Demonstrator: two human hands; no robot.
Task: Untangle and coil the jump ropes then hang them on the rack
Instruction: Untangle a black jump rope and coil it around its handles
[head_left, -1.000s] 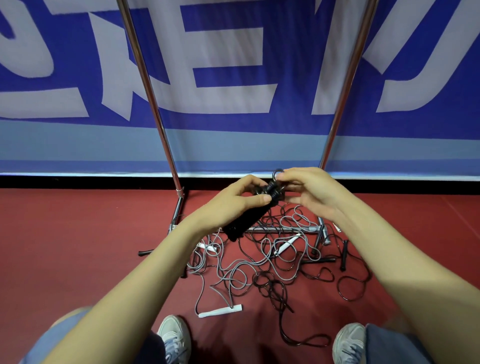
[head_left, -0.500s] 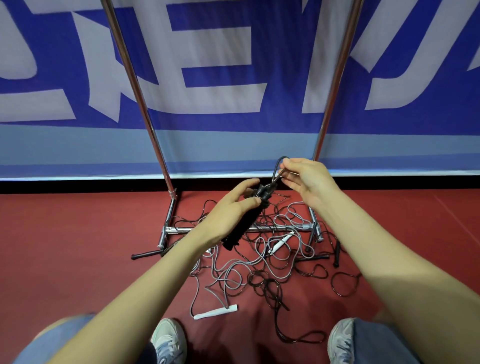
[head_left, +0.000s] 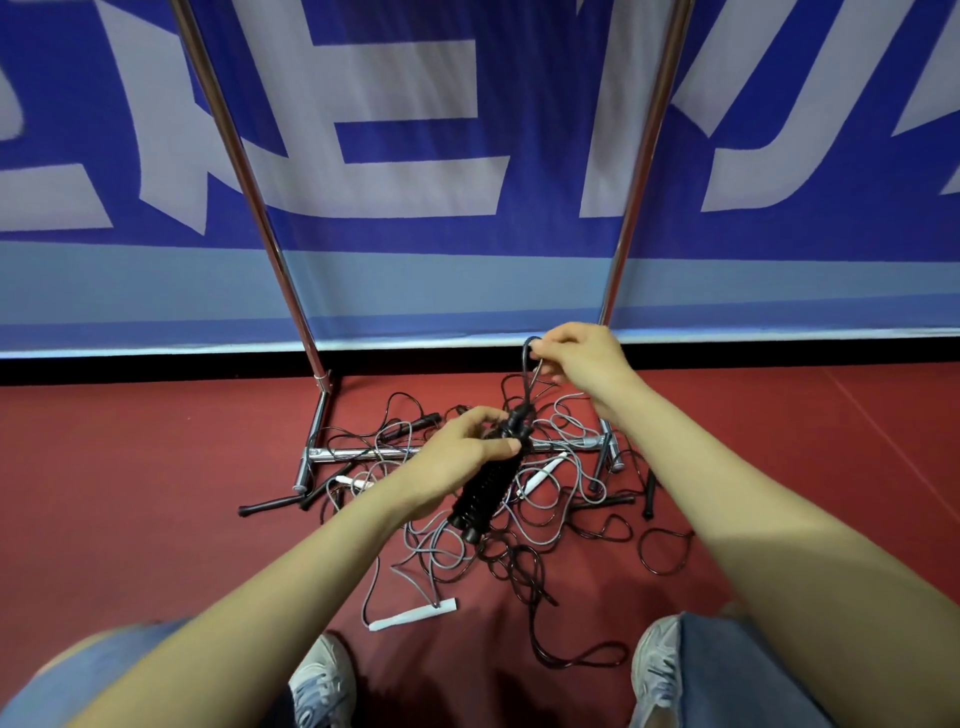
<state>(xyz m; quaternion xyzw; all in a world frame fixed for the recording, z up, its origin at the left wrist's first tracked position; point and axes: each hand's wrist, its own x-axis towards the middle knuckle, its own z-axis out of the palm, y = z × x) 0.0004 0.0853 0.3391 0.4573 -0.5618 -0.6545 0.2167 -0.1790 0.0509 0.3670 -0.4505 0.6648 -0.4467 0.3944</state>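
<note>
Red floor (head_left: 156, 493) | 2 rack poles (head_left: 244, 171) | left hand (head_left: 457, 457) grips 1 coiled black rope (head_left: 488, 493) | right hand (head_left: 582, 358) pinches its loop (head_left: 524, 366)

Tangled jump ropes (head_left: 519, 525) beneath rack (head_left: 249, 171)

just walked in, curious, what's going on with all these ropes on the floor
A person is coiling a black jump rope. The left hand grips the wound bundle; the right hand pinches its loop, drawn up above it. Other ropes lie tangled on the floor at the foot of the rack; none hangs on what shows of it.
</note>
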